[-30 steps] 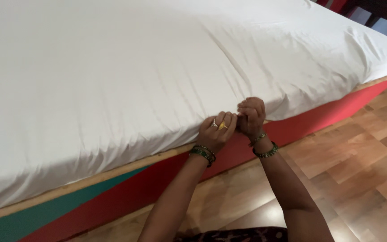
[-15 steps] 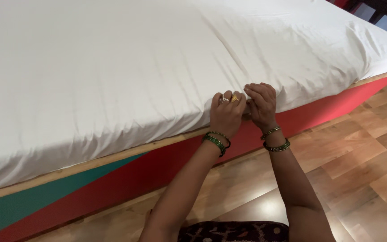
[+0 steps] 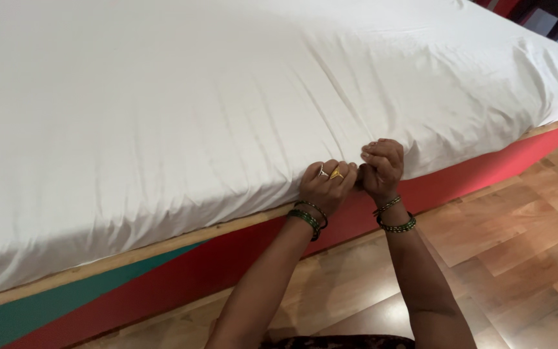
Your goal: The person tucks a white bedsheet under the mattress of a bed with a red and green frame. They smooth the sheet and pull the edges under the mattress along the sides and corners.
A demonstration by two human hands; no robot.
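Both hands sit side by side at the near edge of the bed, knuckles almost touching. The left hand, with 2 rings and green bangles at the wrist, is curled tight into a fist on the lower hem of the white sheet. The right hand, also in bangles, is fisted on the same hem. The sheet covers the mattress, creased toward the grip. Below runs a wooden rail over a red and green bed base, on a wood floor.
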